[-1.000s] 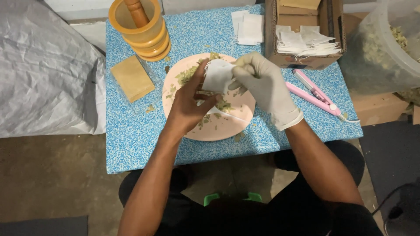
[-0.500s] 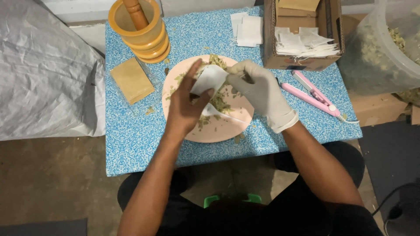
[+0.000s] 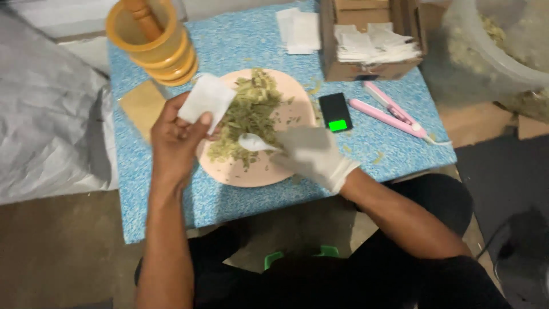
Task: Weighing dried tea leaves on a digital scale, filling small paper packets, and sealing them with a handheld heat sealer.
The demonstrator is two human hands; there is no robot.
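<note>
My bare left hand holds a small white paper pouch up over the left rim of a pink plate. A heap of dried green-brown herb lies on that plate. My right hand, in a white glove, grips a white plastic spoon whose bowl rests in the herb near the plate's middle. The two hands are apart, the pouch to the left of the spoon.
A blue speckled table carries a yellow mortar with pestle, a tan block, a small black scale with a green display, a pink sealing tool, a cardboard box of white pouches and loose pouches. A clear tub stands at right.
The hands have come apart: the left one drew the pouch to the left, and the gloved right one dropped to the plate with the spoon. The view has shifted, showing the scale.
</note>
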